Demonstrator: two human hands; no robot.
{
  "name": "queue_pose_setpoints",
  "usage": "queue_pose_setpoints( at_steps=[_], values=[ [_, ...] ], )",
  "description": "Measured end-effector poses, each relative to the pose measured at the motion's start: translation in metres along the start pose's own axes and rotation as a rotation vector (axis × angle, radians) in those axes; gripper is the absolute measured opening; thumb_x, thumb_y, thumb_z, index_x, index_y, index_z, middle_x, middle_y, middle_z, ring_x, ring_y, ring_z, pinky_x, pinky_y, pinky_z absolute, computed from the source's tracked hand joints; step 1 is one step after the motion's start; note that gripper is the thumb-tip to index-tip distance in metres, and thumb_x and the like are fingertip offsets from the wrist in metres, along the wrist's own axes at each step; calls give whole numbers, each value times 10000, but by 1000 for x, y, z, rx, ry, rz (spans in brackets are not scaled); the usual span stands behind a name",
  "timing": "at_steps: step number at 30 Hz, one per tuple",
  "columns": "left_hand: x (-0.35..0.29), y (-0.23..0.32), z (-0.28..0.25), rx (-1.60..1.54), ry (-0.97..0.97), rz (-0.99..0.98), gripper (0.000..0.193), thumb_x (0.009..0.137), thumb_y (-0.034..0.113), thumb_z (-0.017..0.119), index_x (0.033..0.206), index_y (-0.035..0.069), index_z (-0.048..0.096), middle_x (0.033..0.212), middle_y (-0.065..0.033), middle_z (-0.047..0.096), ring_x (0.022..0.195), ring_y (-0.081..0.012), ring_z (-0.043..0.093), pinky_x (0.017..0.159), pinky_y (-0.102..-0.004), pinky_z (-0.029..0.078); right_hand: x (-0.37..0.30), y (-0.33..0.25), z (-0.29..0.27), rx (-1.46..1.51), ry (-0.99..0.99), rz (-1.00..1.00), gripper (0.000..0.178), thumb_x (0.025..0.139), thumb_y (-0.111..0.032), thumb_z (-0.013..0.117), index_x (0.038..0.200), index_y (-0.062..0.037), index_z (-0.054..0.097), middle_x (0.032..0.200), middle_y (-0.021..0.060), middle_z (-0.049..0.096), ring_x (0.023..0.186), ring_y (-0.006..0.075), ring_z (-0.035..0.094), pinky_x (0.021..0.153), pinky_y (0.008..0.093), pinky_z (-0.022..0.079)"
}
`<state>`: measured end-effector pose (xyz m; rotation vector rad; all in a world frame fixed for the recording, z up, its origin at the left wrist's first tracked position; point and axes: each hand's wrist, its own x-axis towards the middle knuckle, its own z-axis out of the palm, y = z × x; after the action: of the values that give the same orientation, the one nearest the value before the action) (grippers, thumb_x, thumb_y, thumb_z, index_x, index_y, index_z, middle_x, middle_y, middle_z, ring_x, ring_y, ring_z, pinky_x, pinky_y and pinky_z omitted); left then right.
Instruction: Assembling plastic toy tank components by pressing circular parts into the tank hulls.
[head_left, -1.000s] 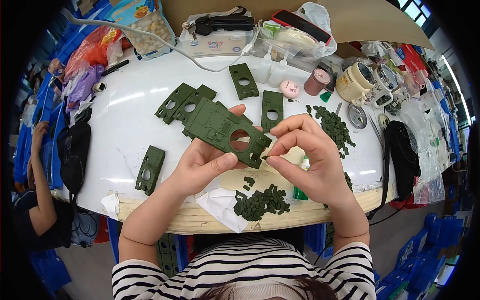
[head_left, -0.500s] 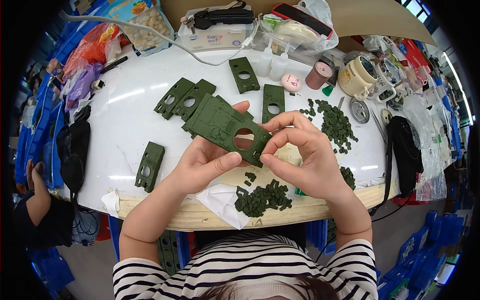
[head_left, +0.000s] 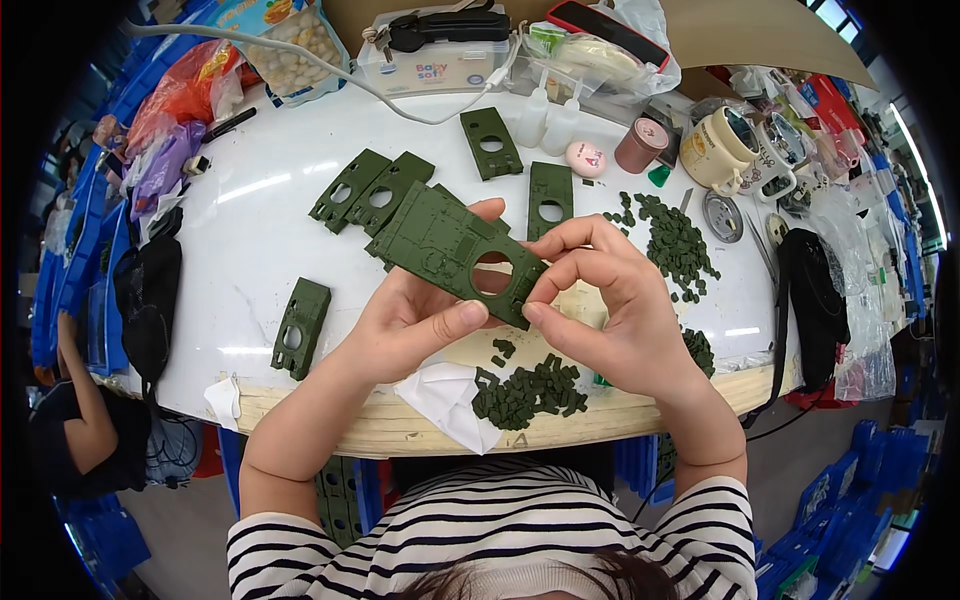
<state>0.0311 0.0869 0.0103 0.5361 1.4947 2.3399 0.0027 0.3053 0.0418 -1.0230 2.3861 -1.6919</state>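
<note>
My left hand (head_left: 425, 325) grips a dark green plastic model tank hull (head_left: 430, 240), thumb on top and fingers beneath. The hull is tilted, and its large round hole lies toward my right hand (head_left: 605, 300). There, thumb and fingers pinch together at the hull's right end; whatever small piece may be between the fingertips is hidden. Below the hands a heap of small green parts (head_left: 530, 393) lies by the table's front edge, beside a crumpled white tissue (head_left: 450, 405). More green hulls rest on the table, including one at the left (head_left: 301, 330) and one at the back (head_left: 490, 145).
Another heap of small green parts (head_left: 680, 245) spreads on the right. Behind it stand a pink spool (head_left: 640, 148) and a cream mug (head_left: 718, 150). White squeeze bottles (head_left: 560, 125) stand at the back, below a clear box (head_left: 435, 65). A grey cable (head_left: 300, 62) crosses the far left.
Both hands keep hold in nearly the same place; the right fingertips have shifted slightly at the hull's end. The whole view has moved a little.
</note>
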Motion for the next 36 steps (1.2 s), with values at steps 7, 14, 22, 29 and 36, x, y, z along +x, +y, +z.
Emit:
queue_pose_setpoints(
  at_steps=[7,14,22,29,36],
  values=[
    [0,0,2,-1,18,5,727,934,98,609,1510,30,172,1398,-164,443,1249,-279,515,993,-438,484,-2,0,2,57,19,35,81,749,-40,734,786,-27,663,1067,90,570,1032,195,560,938,322,411],
    [1,-3,0,-10,8,12,729,925,86,614,1506,27,178,1394,-170,444,1242,-285,521,991,-449,492,-1,0,2,35,12,33,95,747,-38,740,782,-36,652,1070,92,569,1030,198,565,925,322,417],
    [1,0,-2,-99,26,-13,718,946,143,589,1515,54,160,1401,-179,449,1252,-278,519,985,-429,498,-1,-2,2,-79,50,-77,140,749,-67,771,872,-66,703,1066,105,577,1029,236,569,882,340,441],
    [0,0,-4,-108,108,11,814,898,301,674,1514,100,181,1409,-207,451,1246,-315,533,961,-448,528,-1,-7,8,-453,145,-369,354,647,-126,842,989,-141,750,1050,68,591,992,281,531,856,405,451],
    [0,0,-2,-2,82,97,816,917,308,652,1522,84,152,1432,-222,427,1270,-322,510,964,-467,518,-8,-4,18,-709,241,-554,342,672,-137,812,1004,-113,737,1007,61,608,975,273,541,860,438,465]
  ],
)
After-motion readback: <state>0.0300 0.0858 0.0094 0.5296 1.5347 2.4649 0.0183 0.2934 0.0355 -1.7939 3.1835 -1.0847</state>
